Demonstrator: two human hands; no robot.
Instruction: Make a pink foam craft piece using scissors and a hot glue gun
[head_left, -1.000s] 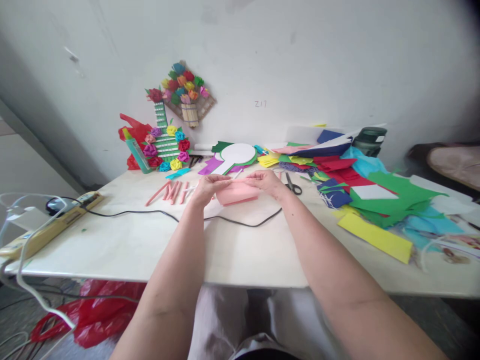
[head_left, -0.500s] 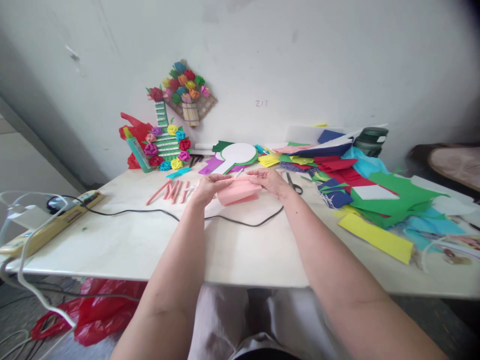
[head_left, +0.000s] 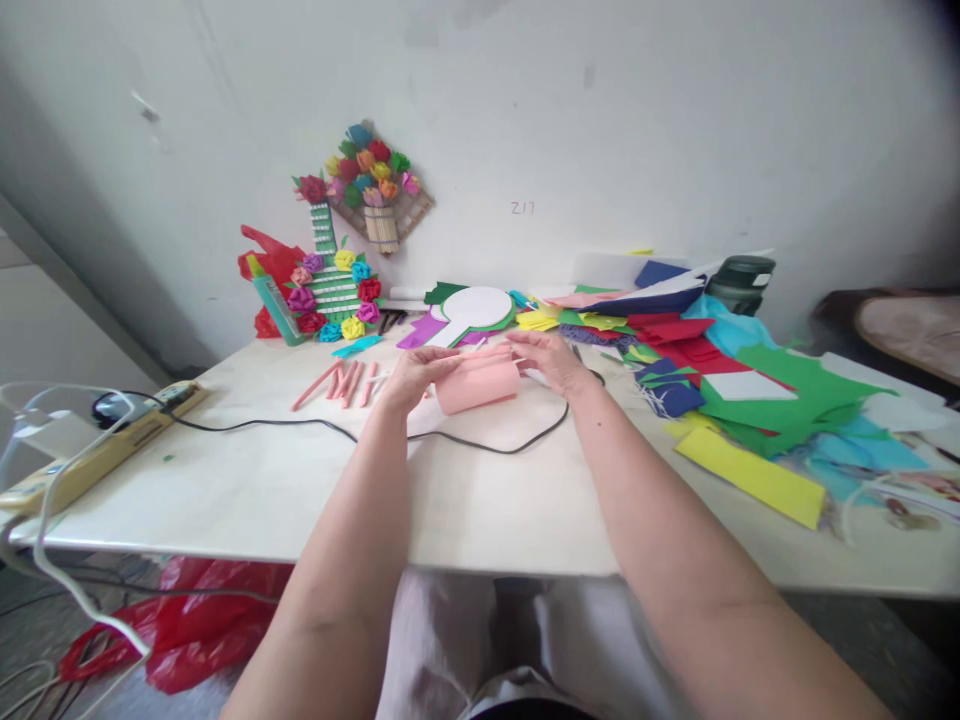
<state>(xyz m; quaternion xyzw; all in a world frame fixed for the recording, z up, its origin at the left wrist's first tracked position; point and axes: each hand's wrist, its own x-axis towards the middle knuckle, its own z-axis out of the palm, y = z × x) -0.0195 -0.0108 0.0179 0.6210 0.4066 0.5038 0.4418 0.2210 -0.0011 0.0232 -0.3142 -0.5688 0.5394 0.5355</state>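
Since the earlier frame, the right hand (head_left: 547,362) has shifted slightly outward, and the pink paper (head_left: 480,386) bows in a rounder curve. Over the middle of the table (head_left: 495,510), the pink paper lies between the hands, its long axis running left to right. The left hand (head_left: 415,373) pinches its left end; the right hand's fingertips are by the far right corner, though whether they grip I cannot tell. Behind, the dark lidded container (head_left: 741,287) hides any contents, the slimmer teal bottle (head_left: 277,310) tilts, and a small slatted holder (head_left: 381,230) bears paper flowers (head_left: 377,151).
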